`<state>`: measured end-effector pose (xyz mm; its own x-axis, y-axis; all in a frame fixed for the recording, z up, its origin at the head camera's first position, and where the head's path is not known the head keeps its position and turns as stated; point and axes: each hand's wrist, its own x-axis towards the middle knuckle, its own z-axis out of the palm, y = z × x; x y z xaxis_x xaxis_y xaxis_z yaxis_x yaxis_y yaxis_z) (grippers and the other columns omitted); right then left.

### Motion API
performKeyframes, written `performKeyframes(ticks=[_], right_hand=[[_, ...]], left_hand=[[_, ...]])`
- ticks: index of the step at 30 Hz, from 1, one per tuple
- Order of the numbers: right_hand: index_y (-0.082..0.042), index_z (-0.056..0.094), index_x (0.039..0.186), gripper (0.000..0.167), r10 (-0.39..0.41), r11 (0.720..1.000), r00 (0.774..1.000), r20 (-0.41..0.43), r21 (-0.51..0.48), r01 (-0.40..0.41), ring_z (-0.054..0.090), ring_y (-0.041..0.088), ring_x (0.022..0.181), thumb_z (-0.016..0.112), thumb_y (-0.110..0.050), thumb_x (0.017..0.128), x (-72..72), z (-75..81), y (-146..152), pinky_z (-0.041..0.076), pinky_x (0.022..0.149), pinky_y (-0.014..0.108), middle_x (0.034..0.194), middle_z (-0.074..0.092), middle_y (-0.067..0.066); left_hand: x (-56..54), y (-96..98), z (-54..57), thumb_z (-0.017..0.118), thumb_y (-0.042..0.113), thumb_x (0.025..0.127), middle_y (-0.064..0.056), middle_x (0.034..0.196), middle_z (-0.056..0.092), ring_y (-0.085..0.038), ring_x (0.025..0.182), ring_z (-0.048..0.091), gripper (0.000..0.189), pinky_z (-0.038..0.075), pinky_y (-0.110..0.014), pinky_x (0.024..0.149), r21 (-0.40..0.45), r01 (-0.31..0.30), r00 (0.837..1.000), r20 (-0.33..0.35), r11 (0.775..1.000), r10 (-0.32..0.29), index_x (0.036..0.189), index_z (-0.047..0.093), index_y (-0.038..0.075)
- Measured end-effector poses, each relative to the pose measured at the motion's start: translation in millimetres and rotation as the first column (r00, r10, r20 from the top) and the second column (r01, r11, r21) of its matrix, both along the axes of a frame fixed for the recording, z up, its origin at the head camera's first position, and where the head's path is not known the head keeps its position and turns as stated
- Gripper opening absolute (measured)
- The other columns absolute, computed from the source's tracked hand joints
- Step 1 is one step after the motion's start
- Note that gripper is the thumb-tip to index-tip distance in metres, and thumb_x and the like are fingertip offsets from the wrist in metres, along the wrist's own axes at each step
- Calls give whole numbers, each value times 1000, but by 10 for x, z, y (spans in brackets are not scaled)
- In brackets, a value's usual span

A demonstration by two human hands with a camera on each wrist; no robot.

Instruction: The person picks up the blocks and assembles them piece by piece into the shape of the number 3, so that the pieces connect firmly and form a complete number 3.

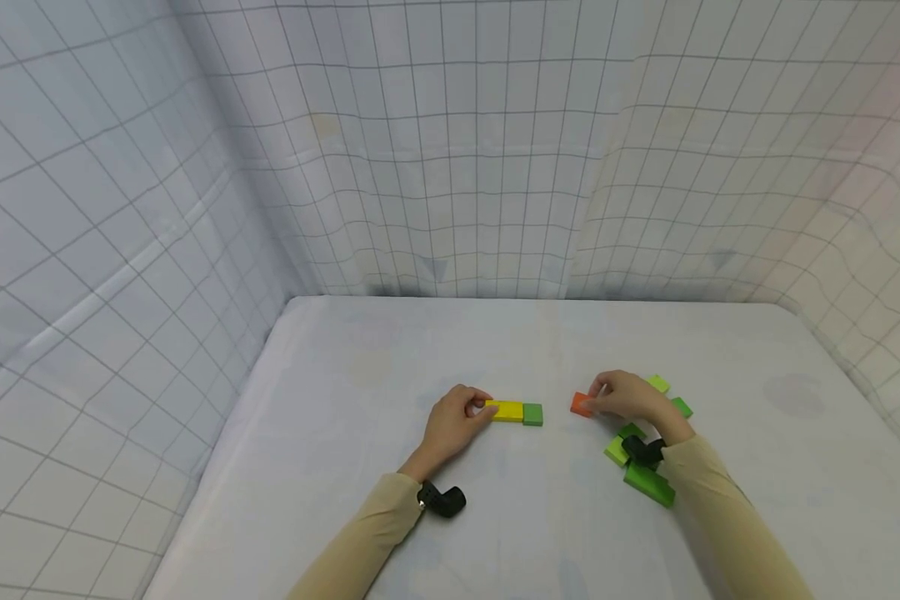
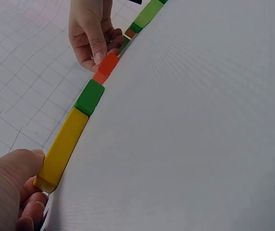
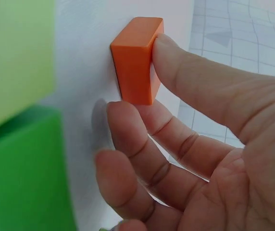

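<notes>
My left hand pinches the left end of a long yellow block lying on the white table. A short green block sits end to end with the yellow one, on its right. To the right, my right hand holds an orange block between thumb and fingertips. In the right wrist view the thumb presses one side of the orange block, with fingertips at its lower end. A gap of bare table separates the orange block from the green one in the head view.
Several loose green and lime blocks lie around and under my right wrist, among them a long green block and a lime block. A grid-patterned white curtain hangs behind and at both sides of the table.
</notes>
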<state>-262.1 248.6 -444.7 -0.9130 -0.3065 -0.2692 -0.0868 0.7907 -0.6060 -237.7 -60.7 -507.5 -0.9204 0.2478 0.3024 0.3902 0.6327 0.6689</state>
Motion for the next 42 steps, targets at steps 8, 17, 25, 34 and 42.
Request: performKeyframes(ticks=[8,17,25,34,42], right_hand=[[-8,61,89,21,3,1000,999,33,6,-3,47,19,69,71,-27,85,-135,4,-128,37,59,31,82,55,4],[-7,61,91,20,29,999,999,36,-20,-28,46,19,70,70,-24,86,-207,10,-243,36,61,31,80,53,5],[-8,61,94,22,24,999,999,40,-26,-23,47,19,71,70,-26,86,-265,-30,-328,37,61,31,80,54,4],[-9,62,97,18,33,997,998,49,-75,-29,50,19,70,68,-22,87,-304,-66,-408,40,63,30,86,57,4],[-10,63,99,17,28,995,998,60,-98,-22,51,20,74,67,-22,88,-315,-104,-431,42,65,31,93,59,5]], left_hand=[[3,-2,-9,67,32,89,4,82,54,-9,65,44,22,38,-25,59,16,5,1000,-5,1000,-5,98,71,12],[23,-7,-12,64,37,91,4,80,53,-7,63,43,28,37,-25,57,42,30,996,-88,999,-26,96,70,9],[12,6,3,67,32,89,4,82,54,-7,65,44,22,37,-24,60,4,-2,1000,-4,1000,2,99,71,13],[25,7,25,68,31,89,5,82,54,-8,64,44,21,37,-24,59,-3,-3,1000,-2,1000,3,99,71,13],[26,5,33,68,31,89,5,81,53,-8,64,44,22,37,-24,59,0,-4,1000,6,1000,4,99,71,12]])
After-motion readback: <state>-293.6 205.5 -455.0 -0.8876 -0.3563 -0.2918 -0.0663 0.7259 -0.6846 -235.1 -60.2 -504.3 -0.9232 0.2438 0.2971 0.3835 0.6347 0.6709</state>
